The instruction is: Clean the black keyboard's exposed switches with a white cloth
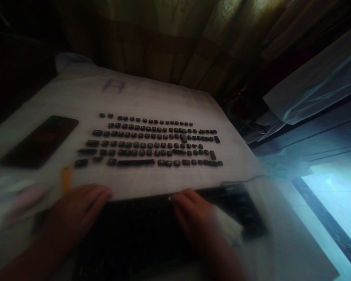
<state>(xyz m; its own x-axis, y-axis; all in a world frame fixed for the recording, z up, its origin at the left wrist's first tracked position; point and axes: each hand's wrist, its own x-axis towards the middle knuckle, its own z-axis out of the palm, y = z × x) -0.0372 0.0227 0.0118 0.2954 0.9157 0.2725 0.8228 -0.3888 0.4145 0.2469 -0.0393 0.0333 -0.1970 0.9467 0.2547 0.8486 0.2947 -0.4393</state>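
Keycaps (pixel 148 145) lie in six rows; left hand (pixel 76 212) open, right hand (pixel 193 218) clutches one cloth (pixel 229 228).

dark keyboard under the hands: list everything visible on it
The keyboard is a wide, flat, black body lying level at the near edge of the white sheet, before the rows of loose keycaps. The left hand rests on its left end, the right hand near its middle, beside a white wad. Its surface is too dark and blurred to detail.
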